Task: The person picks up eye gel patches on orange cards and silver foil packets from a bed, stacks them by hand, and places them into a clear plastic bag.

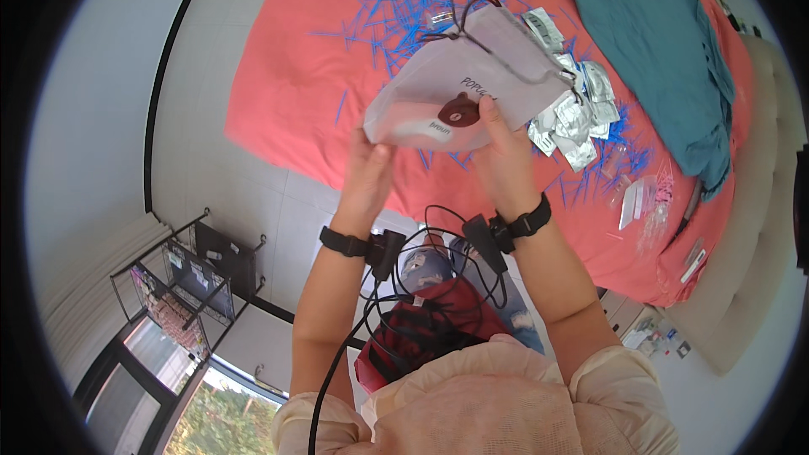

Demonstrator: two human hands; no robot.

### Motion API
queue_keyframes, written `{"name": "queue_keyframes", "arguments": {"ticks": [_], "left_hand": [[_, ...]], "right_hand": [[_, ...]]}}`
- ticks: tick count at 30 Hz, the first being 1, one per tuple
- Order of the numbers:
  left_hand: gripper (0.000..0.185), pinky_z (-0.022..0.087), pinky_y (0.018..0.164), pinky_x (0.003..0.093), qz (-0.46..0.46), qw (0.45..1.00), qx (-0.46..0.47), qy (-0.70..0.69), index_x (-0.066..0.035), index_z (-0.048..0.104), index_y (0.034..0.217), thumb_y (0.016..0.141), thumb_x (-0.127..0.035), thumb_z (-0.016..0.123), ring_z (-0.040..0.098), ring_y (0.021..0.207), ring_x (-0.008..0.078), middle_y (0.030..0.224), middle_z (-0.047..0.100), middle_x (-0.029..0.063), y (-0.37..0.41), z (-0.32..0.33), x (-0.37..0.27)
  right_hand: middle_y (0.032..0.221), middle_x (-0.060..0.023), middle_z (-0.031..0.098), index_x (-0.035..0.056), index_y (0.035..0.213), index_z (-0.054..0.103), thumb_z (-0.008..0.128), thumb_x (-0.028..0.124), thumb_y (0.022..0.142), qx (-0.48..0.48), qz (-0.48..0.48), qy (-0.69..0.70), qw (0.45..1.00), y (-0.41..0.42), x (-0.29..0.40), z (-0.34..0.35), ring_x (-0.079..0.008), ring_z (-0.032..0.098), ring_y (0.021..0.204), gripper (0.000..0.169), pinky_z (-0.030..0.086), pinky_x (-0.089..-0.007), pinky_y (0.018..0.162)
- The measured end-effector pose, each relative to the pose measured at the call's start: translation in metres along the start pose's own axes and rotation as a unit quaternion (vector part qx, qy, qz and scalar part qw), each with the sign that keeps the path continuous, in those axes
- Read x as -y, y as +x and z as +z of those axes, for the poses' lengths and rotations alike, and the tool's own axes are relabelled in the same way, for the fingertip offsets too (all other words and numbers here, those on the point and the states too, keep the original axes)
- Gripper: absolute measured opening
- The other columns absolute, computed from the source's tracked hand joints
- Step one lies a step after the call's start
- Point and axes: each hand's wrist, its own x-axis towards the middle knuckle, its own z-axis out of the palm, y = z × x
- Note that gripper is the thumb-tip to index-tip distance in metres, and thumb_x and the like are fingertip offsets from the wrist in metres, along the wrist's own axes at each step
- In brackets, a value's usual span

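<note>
Both my hands hold up a translucent drawstring pouch (417, 98) with a brown bear's head printed on it. My left hand (370, 170) grips its lower left corner. My right hand (507, 155) pinches the lower right edge, the thumb lying on the front beside the bear. Dark cords loop from the pouch's far end. Beyond it, many thin blue sticks (385, 22) are scattered over a coral bedsheet (291, 76). Silvery foil sachets (574, 119) lie in a pile just right of the pouch. Whether anything is inside the pouch I cannot tell.
A teal cloth (657, 44) covers the bed's right side, by a padded headboard (739, 265). Small clear and pink items (663, 193) lie near it. Black cables (436, 253) hang between my wrist straps, above a red bag (404, 341) at my lap. A wire rack (196, 278) stands lower left.
</note>
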Motion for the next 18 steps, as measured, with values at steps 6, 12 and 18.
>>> {"name": "queue_keyframes", "arguments": {"ticks": [6, 12, 18], "left_hand": [[0.063, 0.032, 0.101, 0.0334, 0.036, 0.955, 0.087, 0.281, -0.001, 0.04, 0.131, 0.08, -0.023, 0.069, 0.044, 0.117, 0.0202, 0.125, 0.049, 0.0095, 0.004, -0.007, -0.02], [0.021, 0.046, 0.076, 0.0245, -0.118, 0.951, 0.004, 0.286, 0.001, 0.063, 0.099, 0.092, -0.015, 0.051, 0.057, 0.084, 0.0092, 0.094, 0.064, 0.0034, 0.002, -0.009, 0.004], [0.025, 0.046, 0.072, 0.027, -0.051, 0.924, -0.037, 0.376, 0.003, 0.061, 0.102, 0.092, -0.018, 0.051, 0.055, 0.085, 0.0116, 0.094, 0.062, 0.0053, 0.006, -0.067, 0.051]], "right_hand": [[0.092, -0.0064, 0.065, -0.0015, 0.102, 0.061, 0.056, 0.014, 0.089, 0.065, 0.026, -0.173, 0.982, -0.012, 0.006, -0.03, -0.0145, 0.062, 0.084, 0.02, 0.049, -0.0275, 0.076], [0.087, -0.0073, 0.066, -0.0011, 0.103, 0.061, 0.061, 0.019, 0.086, -0.002, 0.007, -0.269, 0.963, -0.008, -0.05, -0.061, -0.0129, 0.062, 0.074, 0.026, 0.049, -0.0271, 0.067], [0.085, -0.0081, 0.065, 0.0002, 0.102, 0.06, 0.062, 0.035, 0.083, 0.013, 0.085, -0.491, 0.867, -0.001, -0.08, -0.064, -0.0166, 0.061, 0.075, 0.039, 0.048, -0.0312, 0.066]]}}
